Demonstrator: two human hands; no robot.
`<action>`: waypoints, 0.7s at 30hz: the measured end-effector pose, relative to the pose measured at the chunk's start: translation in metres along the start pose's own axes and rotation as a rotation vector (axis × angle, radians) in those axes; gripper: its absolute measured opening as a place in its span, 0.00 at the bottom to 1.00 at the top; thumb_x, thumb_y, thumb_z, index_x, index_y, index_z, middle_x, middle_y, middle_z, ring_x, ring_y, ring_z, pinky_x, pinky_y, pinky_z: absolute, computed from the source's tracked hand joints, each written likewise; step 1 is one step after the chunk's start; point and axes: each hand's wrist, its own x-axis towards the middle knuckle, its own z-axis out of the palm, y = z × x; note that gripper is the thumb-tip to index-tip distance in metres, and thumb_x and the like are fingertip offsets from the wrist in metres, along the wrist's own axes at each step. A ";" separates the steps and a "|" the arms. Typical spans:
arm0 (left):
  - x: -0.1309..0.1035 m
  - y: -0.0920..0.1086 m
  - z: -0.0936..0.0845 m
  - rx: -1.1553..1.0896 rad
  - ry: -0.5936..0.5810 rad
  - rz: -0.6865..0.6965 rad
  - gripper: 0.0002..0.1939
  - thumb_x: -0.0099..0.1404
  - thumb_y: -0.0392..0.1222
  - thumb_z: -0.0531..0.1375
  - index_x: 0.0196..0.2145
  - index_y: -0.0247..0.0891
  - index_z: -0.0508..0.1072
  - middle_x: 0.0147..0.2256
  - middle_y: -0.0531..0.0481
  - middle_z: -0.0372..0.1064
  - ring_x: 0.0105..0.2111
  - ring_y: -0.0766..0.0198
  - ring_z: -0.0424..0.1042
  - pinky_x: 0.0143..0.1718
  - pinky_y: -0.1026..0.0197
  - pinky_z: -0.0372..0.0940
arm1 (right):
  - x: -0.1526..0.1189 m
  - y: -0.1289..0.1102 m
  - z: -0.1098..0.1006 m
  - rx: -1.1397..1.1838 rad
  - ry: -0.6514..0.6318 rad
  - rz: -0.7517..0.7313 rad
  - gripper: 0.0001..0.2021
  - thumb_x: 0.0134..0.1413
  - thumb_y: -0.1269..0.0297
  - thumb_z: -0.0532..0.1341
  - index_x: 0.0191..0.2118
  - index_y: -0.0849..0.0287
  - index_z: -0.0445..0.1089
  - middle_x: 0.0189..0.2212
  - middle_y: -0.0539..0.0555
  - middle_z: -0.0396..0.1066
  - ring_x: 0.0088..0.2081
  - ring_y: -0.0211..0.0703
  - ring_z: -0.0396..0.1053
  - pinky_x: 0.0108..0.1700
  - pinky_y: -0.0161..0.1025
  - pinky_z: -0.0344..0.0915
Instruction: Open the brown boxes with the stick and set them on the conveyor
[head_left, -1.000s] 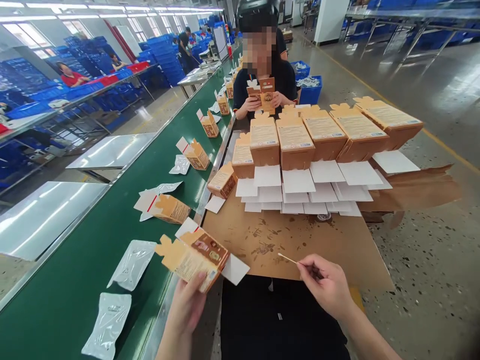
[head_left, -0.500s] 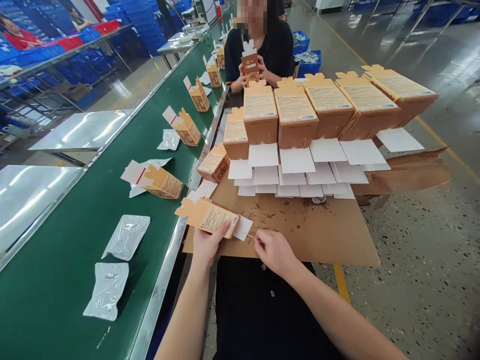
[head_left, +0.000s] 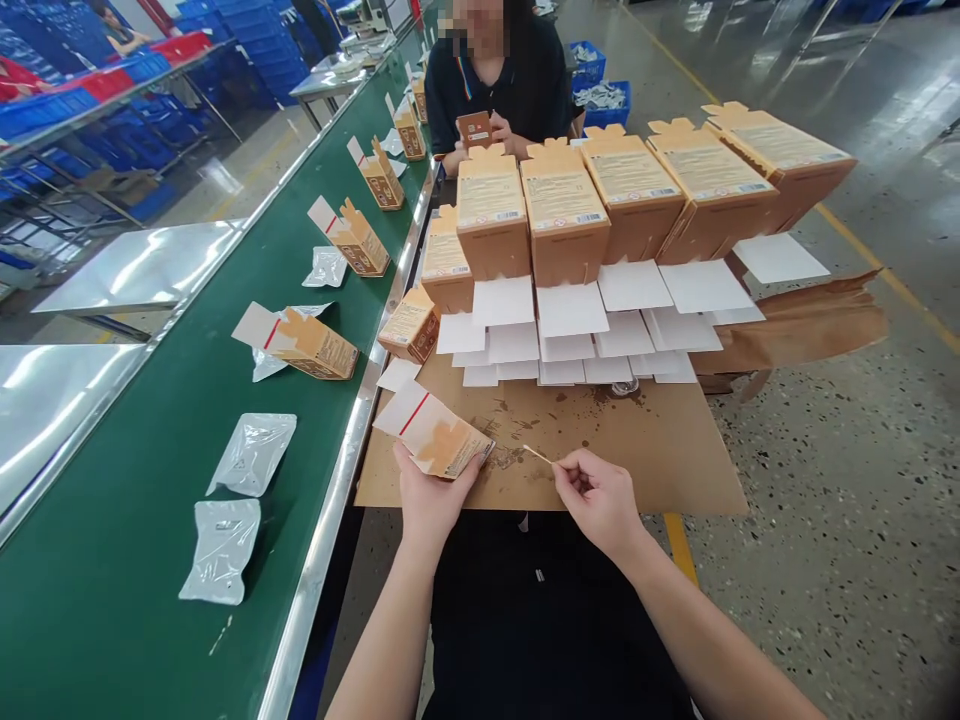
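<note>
My left hand is closed round a small orange-brown carton above the cardboard sheet, its white flap with a red strip pointing up and left. To the right, my right hand pinches a thin cotton swab, whose tip points left, apart from the carton. Beyond them stand stacked cartons with white flaps sticking out toward me. One more carton rests at the left end of the stack, by the belt's metal edge.
On the green conveyor belt at the left lie silver pouches and several open cartons. Across the stack a person in a dark shirt holds a carton. Blue crates stand behind.
The carton in my left hand has turned, so its red-striped flap now shows. My right hand has moved right with the swab, away from the carton. The person's carton is lower.
</note>
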 end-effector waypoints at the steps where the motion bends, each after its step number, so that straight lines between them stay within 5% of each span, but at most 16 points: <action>1: -0.003 -0.003 0.002 0.052 0.028 0.015 0.47 0.48 0.60 0.90 0.57 0.46 0.74 0.54 0.37 0.85 0.61 0.33 0.87 0.59 0.37 0.84 | -0.003 0.000 -0.005 0.009 0.007 0.020 0.18 0.75 0.49 0.66 0.31 0.49 0.73 0.23 0.46 0.72 0.23 0.40 0.68 0.27 0.38 0.69; 7: -0.010 -0.019 0.010 0.215 0.151 0.056 0.49 0.49 0.64 0.87 0.58 0.50 0.67 0.55 0.39 0.82 0.59 0.32 0.86 0.51 0.40 0.83 | -0.015 -0.002 -0.020 0.044 0.028 0.101 0.22 0.74 0.42 0.68 0.30 0.48 0.73 0.22 0.47 0.72 0.23 0.40 0.67 0.26 0.39 0.70; 15: -0.004 -0.014 0.015 0.249 0.066 0.051 0.44 0.49 0.66 0.85 0.50 0.52 0.64 0.47 0.40 0.83 0.53 0.29 0.88 0.46 0.40 0.83 | -0.017 -0.001 -0.010 0.049 -0.008 0.073 0.28 0.74 0.34 0.69 0.27 0.49 0.73 0.20 0.48 0.70 0.22 0.42 0.68 0.25 0.39 0.69; 18: 0.007 -0.013 -0.010 0.204 0.132 0.044 0.43 0.49 0.64 0.86 0.51 0.52 0.66 0.48 0.40 0.84 0.53 0.30 0.89 0.48 0.37 0.84 | -0.018 0.004 -0.015 0.036 -0.028 0.049 0.27 0.73 0.36 0.71 0.29 0.51 0.77 0.21 0.50 0.73 0.23 0.44 0.70 0.27 0.39 0.71; 21: 0.015 -0.021 -0.069 0.150 0.379 0.006 0.46 0.47 0.66 0.87 0.52 0.53 0.67 0.49 0.42 0.85 0.56 0.28 0.88 0.56 0.30 0.84 | -0.021 0.016 -0.028 -0.001 -0.010 0.060 0.24 0.73 0.39 0.71 0.31 0.51 0.81 0.22 0.51 0.75 0.23 0.46 0.73 0.30 0.41 0.74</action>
